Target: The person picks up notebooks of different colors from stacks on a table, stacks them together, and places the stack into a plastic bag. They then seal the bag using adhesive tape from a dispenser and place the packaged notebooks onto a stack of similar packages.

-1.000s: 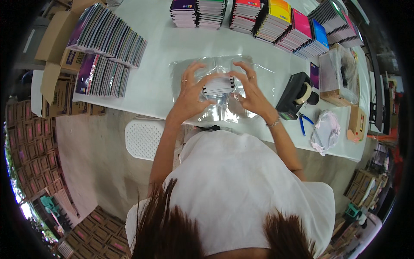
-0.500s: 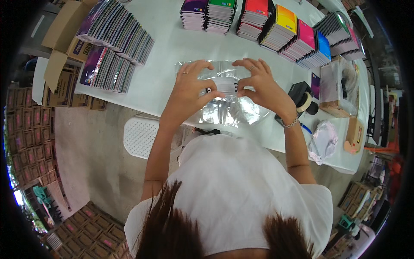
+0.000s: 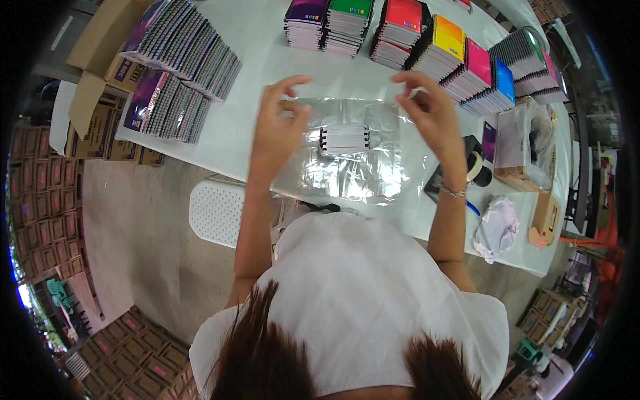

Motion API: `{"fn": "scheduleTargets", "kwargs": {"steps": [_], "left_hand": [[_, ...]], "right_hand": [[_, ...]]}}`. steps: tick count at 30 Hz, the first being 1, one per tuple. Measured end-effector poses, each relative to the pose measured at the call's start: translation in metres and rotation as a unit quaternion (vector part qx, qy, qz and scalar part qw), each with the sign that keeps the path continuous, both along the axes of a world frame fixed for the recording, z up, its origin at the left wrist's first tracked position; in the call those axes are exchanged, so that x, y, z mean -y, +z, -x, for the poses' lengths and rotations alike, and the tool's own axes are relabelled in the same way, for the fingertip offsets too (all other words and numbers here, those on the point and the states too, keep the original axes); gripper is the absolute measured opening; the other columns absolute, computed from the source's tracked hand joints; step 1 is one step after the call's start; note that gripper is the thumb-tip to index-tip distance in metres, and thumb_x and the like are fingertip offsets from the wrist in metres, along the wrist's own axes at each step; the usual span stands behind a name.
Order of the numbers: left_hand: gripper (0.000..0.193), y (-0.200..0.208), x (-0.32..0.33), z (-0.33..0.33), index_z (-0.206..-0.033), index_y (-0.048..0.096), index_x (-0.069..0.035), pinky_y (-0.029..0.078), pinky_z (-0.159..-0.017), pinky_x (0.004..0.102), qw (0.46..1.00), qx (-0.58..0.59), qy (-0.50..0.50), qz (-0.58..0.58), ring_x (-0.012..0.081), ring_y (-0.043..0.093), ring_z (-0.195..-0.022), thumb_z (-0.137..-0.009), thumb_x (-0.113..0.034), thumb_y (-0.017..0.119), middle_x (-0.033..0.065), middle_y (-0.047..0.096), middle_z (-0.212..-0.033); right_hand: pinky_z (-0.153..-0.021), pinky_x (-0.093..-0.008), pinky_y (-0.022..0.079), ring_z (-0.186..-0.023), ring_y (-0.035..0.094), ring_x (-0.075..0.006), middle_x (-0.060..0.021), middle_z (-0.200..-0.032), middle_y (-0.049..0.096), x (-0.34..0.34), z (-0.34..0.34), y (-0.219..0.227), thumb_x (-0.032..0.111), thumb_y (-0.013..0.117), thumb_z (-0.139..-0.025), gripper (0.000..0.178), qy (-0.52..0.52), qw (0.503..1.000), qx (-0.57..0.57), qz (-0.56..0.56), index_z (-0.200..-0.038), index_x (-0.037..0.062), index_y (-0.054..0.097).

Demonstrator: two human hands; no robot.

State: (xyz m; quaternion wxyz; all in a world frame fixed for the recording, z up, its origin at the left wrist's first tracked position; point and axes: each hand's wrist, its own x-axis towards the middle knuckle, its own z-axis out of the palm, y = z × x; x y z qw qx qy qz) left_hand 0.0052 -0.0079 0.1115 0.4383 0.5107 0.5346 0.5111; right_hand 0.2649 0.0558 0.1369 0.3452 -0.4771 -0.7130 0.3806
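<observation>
Clear plastic bag [image 3: 347,157] spread flat on white bench [image 3: 267,60], directly in front of torso, between both hands. Small stack of notebooks [image 3: 345,139] lying inside or on bag, centred, spines toward viewer; whether already enclosed or only resting on film, cannot tell.

Left hand [image 3: 279,127] raised at bag's left upper corner, fingers half curled, thumb and forefinger pinching toward film edge; looks like light hold on plastic, contact not sharp enough to confirm. Right hand [image 3: 430,110] mirrored at right upper corner, fingers loosely bent, thumb and forefinger close together at edge; probably gripping film, hard to verify. Corners taken at both sides probably to keep slippery film taut and mouth wide, stack kept centred so weight pins sheet down.

Bag: transparent, glossy, crinkled, strong glare streaks, lower edge reaching bench's near edge. Stack: few thin books, white page edges banded by dark covers, squared up neatly.

Supply arranged within reach: coloured notebook piles [image 3: 427,43] in row along far side, purple, green, red, yellow, pink, blue; slanted rows of spiral notebooks [image 3: 180,73] at far left by cardboard boxes [image 3: 100,80]. Tape dispenser [image 3: 477,167] just right of bag, near right wrist with bracelet [image 3: 453,193]. Crumpled plastic wad [image 3: 497,227] and small brown box [image 3: 543,217] at right end. White plastic stool [image 3: 217,213] below bench at left. Tiled floor [image 3: 127,220] under, more stacked cartons along left rim.
</observation>
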Motion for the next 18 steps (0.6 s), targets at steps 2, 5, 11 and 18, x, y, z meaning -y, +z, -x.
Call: {"fn": "scheduleTargets", "kwargs": {"steps": [2,5,11,18], "left_hand": [[0.066,-0.008,0.010,0.023,-0.140,0.051,-0.010,0.050,-0.081,0.0251,0.999,-0.034,-0.012,-0.020,0.0127,0.050,-0.091,-0.079,0.013,0.060,0.0066,0.045,-0.121],[0.075,-0.026,0.027,0.034,-0.146,0.046,-0.010,0.049,-0.088,0.0304,0.992,-0.107,-0.061,0.009,0.0159,0.051,-0.108,-0.077,0.006,0.070,0.0078,0.047,-0.126],[0.080,-0.126,0.060,-0.005,-0.142,0.049,-0.011,0.047,-0.097,0.0373,0.985,-0.128,0.059,-0.097,0.0219,0.054,-0.119,-0.071,-0.004,0.084,0.0085,0.050,-0.133],[0.050,-0.132,0.044,-0.024,-0.118,0.068,-0.010,0.049,-0.095,0.0370,0.963,-0.206,0.043,-0.169,0.0269,0.060,-0.110,-0.071,-0.006,0.084,0.0068,0.063,-0.112]], "right_hand": [[-0.067,-0.0260,0.045,-0.074,0.052,-0.0103,-0.0014,-0.093,0.057,0.008,-0.016,0.003,0.003,0.071,-0.085,0.032,-0.014,1.000,0.013,0.009,-0.116,0.0079,0.064],[-0.078,-0.0291,0.048,-0.088,0.055,-0.0144,-0.0037,-0.105,0.058,0.021,-0.028,-0.027,0.011,0.078,-0.082,0.044,0.032,0.999,0.031,0.009,-0.122,0.0072,0.059],[-0.096,-0.0381,0.047,-0.121,0.053,-0.0250,-0.0104,-0.131,0.051,0.063,-0.034,-0.145,0.018,0.088,-0.072,0.075,-0.006,0.999,-0.048,-0.016,-0.134,0.0065,0.048],[-0.108,-0.0444,0.042,-0.134,0.043,-0.0295,-0.0120,-0.148,0.039,0.082,-0.001,-0.169,0.017,0.089,-0.071,0.080,0.052,0.996,-0.068,-0.005,-0.141,0.0152,0.052]]}}
